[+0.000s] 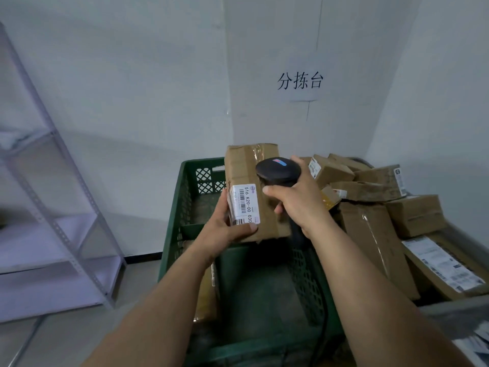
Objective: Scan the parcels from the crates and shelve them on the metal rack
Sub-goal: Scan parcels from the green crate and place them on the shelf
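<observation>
One parcel (pixel 251 186), a taped brown carton, is held up in the middle of the frame above the green crate (pixel 176 234), with its white label (pixel 244 205) facing the camera. The left hand (pixel 222 231) grips the carton's near end, fingers curled round its left side and the thumb lying across the label's lower edge. The right hand (pixel 299 205) has its fingers wrapped round the handle of a black scanner (pixel 277 169), whose round head sits close over the carton's right half, just right of the label. The likeliest failure is a missed read: the thumb rests right by the small barcode at the bottom of the label, and the scanner head looks too near and off to one side to take in the whole code. A second risk is the one-handed hold at one end, since the far end could dip and the carton slide down into the crate. More parcels (pixel 370 229) lie heaped at the right of the frame, and the metal rack (pixel 57 227) stands well apart at the left, so carrying it across will call for a firmer hold.
</observation>
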`<state>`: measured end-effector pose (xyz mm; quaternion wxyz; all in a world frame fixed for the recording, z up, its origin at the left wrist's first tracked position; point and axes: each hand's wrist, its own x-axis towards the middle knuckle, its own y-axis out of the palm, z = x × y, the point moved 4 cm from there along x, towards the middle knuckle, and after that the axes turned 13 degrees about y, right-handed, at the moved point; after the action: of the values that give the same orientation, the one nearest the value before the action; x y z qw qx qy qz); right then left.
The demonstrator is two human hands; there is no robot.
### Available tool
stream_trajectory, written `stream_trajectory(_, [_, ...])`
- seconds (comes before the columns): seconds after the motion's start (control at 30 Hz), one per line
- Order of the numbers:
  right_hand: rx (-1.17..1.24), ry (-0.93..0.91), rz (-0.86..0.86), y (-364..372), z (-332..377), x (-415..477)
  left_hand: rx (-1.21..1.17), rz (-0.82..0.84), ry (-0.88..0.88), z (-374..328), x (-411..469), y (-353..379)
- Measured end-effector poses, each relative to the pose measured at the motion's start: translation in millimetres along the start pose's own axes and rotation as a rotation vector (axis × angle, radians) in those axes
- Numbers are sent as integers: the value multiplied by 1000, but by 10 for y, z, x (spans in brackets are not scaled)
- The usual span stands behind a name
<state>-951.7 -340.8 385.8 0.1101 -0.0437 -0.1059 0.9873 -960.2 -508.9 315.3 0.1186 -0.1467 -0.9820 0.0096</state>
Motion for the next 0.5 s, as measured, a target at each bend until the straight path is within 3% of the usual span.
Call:
stream_trajectory(0.27, [15, -118, -29, -125, 285, -75, 52, 66, 44, -245, 124, -35])
stream_trajectory(0.5, [81, -152, -17, -172, 233, -164, 67, -36, 75, -430, 290, -193])
